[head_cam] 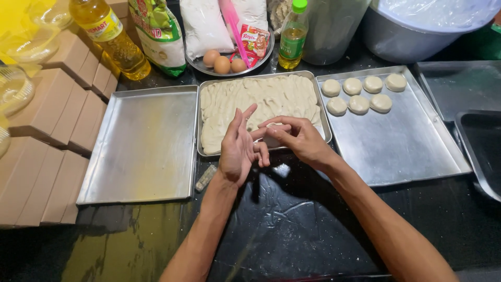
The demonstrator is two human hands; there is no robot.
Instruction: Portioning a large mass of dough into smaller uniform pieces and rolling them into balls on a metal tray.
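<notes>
Left hand: the left hand stands edge-up at the centre of the frame, palm open and fingers spread, backing the dough piece so it can be shaped against it.
Right hand: the right hand is curled, fingertips closed on the dough piece.
Dough piece: the dough piece is small and pale, pinched between both hands, just over the near edge of the dough tray.
Dough tray: the dough tray sits upper centre, full of spread dough, within easy reach for pulling portions.
Right tray: the right tray carries seven dough rounds in rows at its far end.
Left tray: the left tray lies bare on the dark worktop.
Supplies: eggs and oil bottles line the top edge.
</notes>
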